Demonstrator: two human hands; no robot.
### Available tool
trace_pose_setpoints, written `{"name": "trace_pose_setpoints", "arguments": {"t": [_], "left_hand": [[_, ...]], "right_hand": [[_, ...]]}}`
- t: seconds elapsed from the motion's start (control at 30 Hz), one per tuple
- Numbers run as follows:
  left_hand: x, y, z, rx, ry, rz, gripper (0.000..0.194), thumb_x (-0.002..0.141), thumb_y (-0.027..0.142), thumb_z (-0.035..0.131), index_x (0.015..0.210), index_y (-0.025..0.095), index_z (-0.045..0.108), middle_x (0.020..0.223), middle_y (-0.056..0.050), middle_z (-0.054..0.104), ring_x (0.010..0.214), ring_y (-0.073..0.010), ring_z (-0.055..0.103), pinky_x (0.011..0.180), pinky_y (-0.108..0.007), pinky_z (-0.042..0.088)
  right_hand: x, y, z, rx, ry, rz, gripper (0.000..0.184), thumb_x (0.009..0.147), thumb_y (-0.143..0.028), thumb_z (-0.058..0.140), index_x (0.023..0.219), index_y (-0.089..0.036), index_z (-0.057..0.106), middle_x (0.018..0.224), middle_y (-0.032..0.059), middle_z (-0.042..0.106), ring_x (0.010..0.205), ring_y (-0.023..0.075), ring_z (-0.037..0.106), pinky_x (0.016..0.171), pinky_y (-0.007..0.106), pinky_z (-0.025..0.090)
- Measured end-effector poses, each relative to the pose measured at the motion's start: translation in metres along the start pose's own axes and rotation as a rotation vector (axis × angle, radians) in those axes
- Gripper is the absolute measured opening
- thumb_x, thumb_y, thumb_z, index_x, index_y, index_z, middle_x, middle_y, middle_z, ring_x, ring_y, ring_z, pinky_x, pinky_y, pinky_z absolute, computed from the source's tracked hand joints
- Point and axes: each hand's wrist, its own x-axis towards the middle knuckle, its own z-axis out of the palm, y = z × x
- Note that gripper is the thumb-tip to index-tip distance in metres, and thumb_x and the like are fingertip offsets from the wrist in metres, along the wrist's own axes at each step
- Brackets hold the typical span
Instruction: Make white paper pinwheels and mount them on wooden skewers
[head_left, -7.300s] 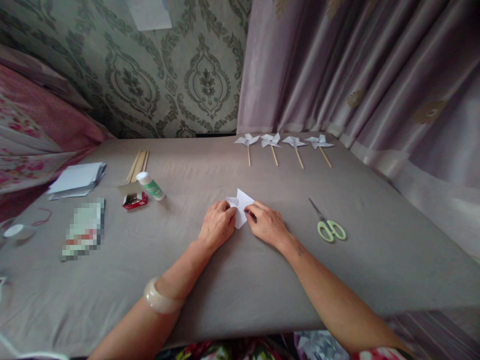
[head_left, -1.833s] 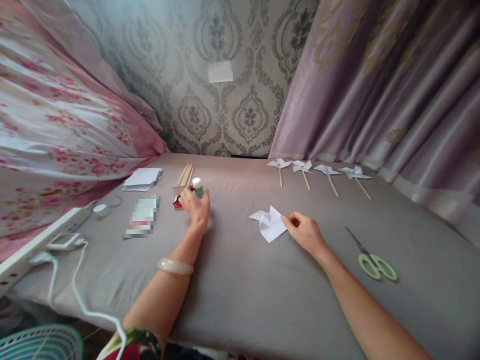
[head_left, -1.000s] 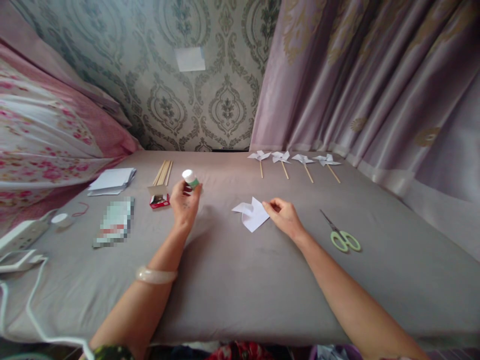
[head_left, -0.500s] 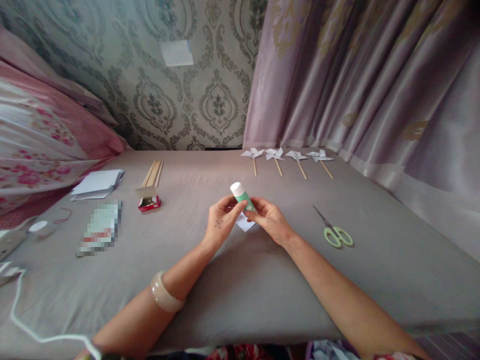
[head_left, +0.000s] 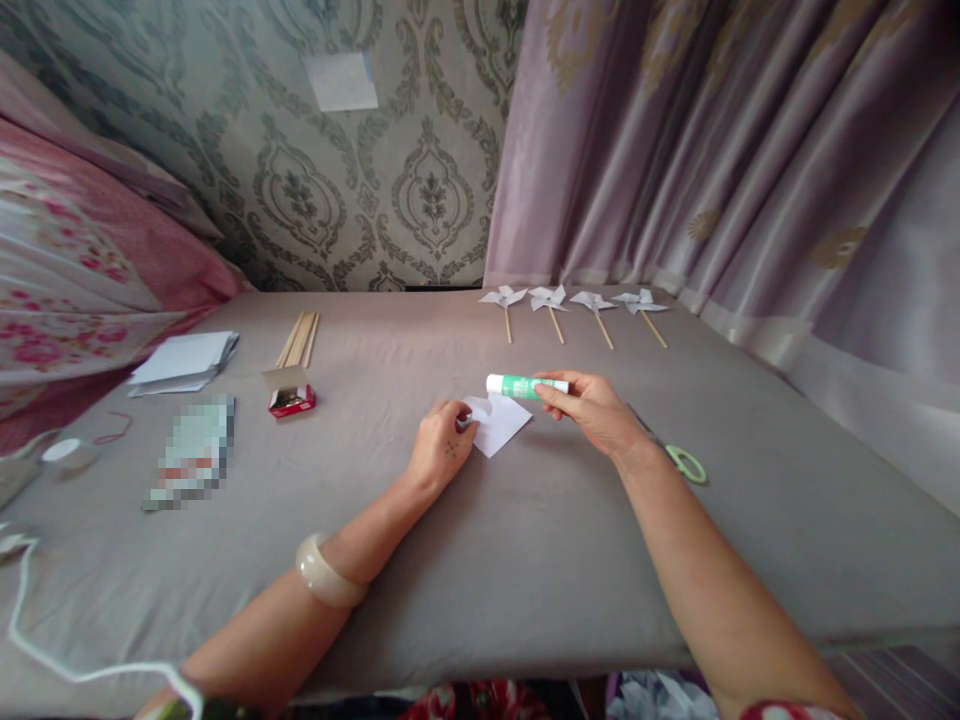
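A green and white glue stick [head_left: 517, 387] lies almost level in my right hand [head_left: 592, 405], whose fingers and thumb close around its right part. Its white left end hangs just over a piece of white paper [head_left: 499, 425] on the table; whether the cap is on, I cannot tell. The paper has a pointed corner toward me, and a part of it near the left edge looks raised. That left edge is pinched by my left hand [head_left: 441, 445], which hides some of it. Scissors with pale green handles [head_left: 688, 464] lie beyond my right wrist, partly covered by it.
Several paper pinwheels on sticks [head_left: 549, 300] lie along the back. To the left are wooden sticks [head_left: 298, 340], an open red box [head_left: 292, 400], a paper stack [head_left: 184, 362], a blurred packet [head_left: 196, 450], a white roll [head_left: 69, 455] and a white cable [head_left: 90, 678].
The glue stick, held in both hands before, is now in my right hand alone, tipped level and moved right. My left hand has let go of it and taken the paper's edge.
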Motion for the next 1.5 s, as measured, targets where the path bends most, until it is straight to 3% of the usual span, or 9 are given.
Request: {"name": "trace_pose_setpoints", "arguments": {"t": [0.2,0.33,0.57,0.83,1.2,1.5], "left_hand": [[-0.004,-0.003,0.005,0.076,-0.03,0.082,0.013,0.08,0.017,0.054,0.087,0.02,0.065,0.085,-0.006,0.064,0.075,-0.0172,0.061,0.071,-0.029,0.049],[-0.005,-0.001,0.004,0.154,-0.082,0.155,0.018,0.084,0.018,0.05,0.091,0.02,0.067,0.091,-0.007,0.065,0.083,-0.019,0.062,0.077,-0.03,0.049],[-0.006,0.007,0.001,0.305,-0.179,0.213,0.025,0.089,0.02,0.043,0.092,0.022,0.068,0.1,-0.008,0.063,0.098,-0.0205,0.058,0.082,-0.03,0.049],[-0.005,0.015,-0.002,0.271,-0.207,0.236,0.022,0.086,0.014,0.047,0.08,0.021,0.067,0.094,-0.008,0.061,0.092,-0.0211,0.057,0.079,-0.031,0.048],[-0.005,0.017,-0.005,0.371,-0.262,0.232,0.028,0.09,0.018,0.04,0.088,0.019,0.067,0.098,-0.008,0.06,0.094,-0.0209,0.056,0.081,-0.03,0.047],[-0.004,0.016,-0.004,0.394,-0.276,0.232,0.028,0.091,0.019,0.039,0.085,0.017,0.067,0.095,-0.008,0.06,0.094,-0.0192,0.056,0.083,-0.029,0.047]], "right_hand": [[0.0,-0.002,0.014,-0.096,0.144,-0.081,0.041,0.061,-0.043,0.074,0.087,-0.014,0.062,0.063,-0.0026,0.059,0.051,0.0092,0.048,0.047,0.023,0.037],[0.002,-0.003,0.018,-0.128,0.228,-0.151,0.043,0.061,-0.044,0.073,0.09,-0.015,0.059,0.08,0.0041,0.066,0.065,0.0146,0.059,0.055,0.025,0.045],[0.006,0.009,0.017,-0.294,0.295,-0.263,0.041,0.068,-0.046,0.069,0.093,-0.015,0.062,0.083,0.0073,0.069,0.07,0.0171,0.061,0.066,0.029,0.049],[-0.001,0.003,0.036,-0.5,0.192,-0.324,0.032,0.073,-0.04,0.065,0.095,-0.017,0.063,0.072,0.0036,0.067,0.062,0.0155,0.059,0.062,0.027,0.046],[0.007,0.004,0.047,-0.655,0.031,-0.434,0.031,0.076,-0.037,0.064,0.101,-0.019,0.063,0.082,0.0042,0.069,0.064,0.0144,0.058,0.065,0.026,0.046],[0.015,-0.01,0.05,-0.757,-0.108,-0.474,0.024,0.076,-0.03,0.064,0.096,-0.018,0.061,0.076,0.0028,0.065,0.063,0.0137,0.054,0.062,0.024,0.04]]}}
